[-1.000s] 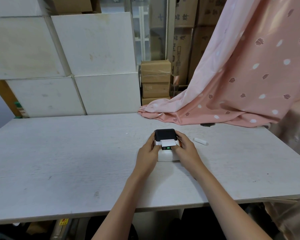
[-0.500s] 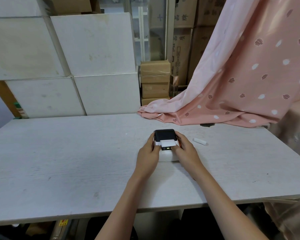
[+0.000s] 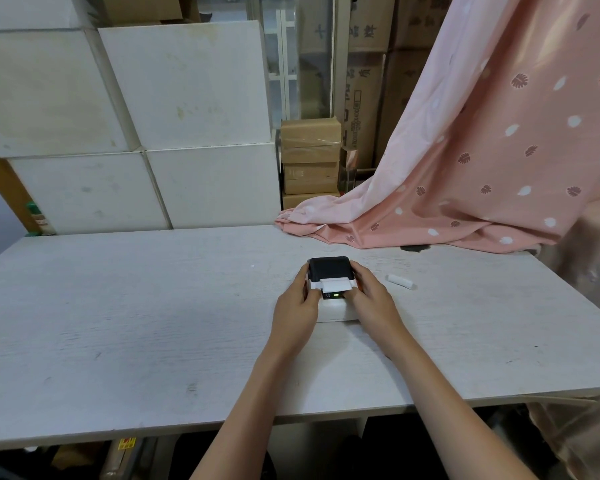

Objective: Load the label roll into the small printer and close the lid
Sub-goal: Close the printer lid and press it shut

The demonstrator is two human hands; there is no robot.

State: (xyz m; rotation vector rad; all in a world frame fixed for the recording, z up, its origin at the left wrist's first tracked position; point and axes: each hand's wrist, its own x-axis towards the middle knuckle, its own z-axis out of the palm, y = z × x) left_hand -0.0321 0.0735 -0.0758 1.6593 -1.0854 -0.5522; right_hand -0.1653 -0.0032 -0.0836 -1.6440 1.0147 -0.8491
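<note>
On the white worktop (image 3: 153,323), a bit right of centre and closer to the far edge than the near one, sits the small printer (image 3: 331,289). It's got a white body and a black lid (image 3: 329,268) on the far half, and the lid looks shut, sitting flat on the body. A short strip of white label paper (image 3: 335,284) pokes out of the slot just in front of the lid, and there's a little green light lit on the dark panel right below it.

Both hands are on it. The left hand (image 3: 297,306) is wrapped around the printer's left side, thumb up near the front edge of the lid, fingers curled against the case. The right hand (image 3: 373,301) does the same on the right side, fingers hugging the lid's corner. So both are closed on the printer, not on anything loose.

Just to the right of the printer, apart from the right hand, a small white cylinder (image 3: 400,282) lies on its side on the worktop. Can't tell what it is exactly.

At the far right, a pink patterned cloth (image 3: 482,150) drapes down onto the worktop's far edge. Behind the worktop are big white boxes (image 3: 136,116) stacked on the left and brown cardboard boxes (image 3: 310,157) in the middle.
</note>
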